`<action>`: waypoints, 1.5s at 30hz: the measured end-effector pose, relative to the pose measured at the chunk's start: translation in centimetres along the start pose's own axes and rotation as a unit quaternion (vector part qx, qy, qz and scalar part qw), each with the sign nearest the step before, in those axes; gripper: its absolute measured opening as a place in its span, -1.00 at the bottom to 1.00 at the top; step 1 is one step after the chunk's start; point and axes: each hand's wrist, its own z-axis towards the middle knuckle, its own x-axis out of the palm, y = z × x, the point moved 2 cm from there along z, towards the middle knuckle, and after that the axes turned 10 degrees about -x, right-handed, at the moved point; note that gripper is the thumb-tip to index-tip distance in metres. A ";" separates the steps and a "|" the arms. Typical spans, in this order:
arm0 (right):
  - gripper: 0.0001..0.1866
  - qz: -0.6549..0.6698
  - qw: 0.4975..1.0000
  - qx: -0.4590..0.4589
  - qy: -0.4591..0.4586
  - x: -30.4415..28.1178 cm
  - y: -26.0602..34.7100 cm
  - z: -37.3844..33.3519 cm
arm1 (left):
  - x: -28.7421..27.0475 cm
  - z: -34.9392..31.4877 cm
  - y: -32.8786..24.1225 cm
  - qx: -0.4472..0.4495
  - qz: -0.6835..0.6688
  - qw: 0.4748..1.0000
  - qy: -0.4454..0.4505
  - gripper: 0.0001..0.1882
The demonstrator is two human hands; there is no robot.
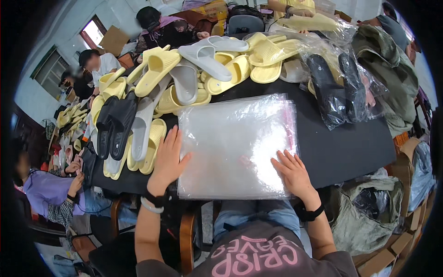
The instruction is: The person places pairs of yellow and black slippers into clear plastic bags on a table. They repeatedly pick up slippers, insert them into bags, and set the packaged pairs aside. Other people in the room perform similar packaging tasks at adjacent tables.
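A stack of clear plastic bags lies flat on the black table in front of me, with a pinkish strip along its right edge. My left hand rests at the stack's left edge, fingers stretched forward and thumb out over the plastic. On the stack's right part lies my right hand, its fingers spread. Neither hand holds anything. Close to my left hand are a yellow slide sandal, a grey slide sandal and a pair of black slide sandals.
A heap of yellow and grey slides lines the table's far side. Bagged black slides lie at the far right. An open sack stands at the right, near cardboard boxes. A person in purple sits at left; others sit farther back.
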 end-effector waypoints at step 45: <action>-0.45 -0.104 0.992 -0.029 0.072 0.4 -10.9 21.3 | 4.2 -4.7 -15.1 0.199 -0.086 0.969 0.122 0.06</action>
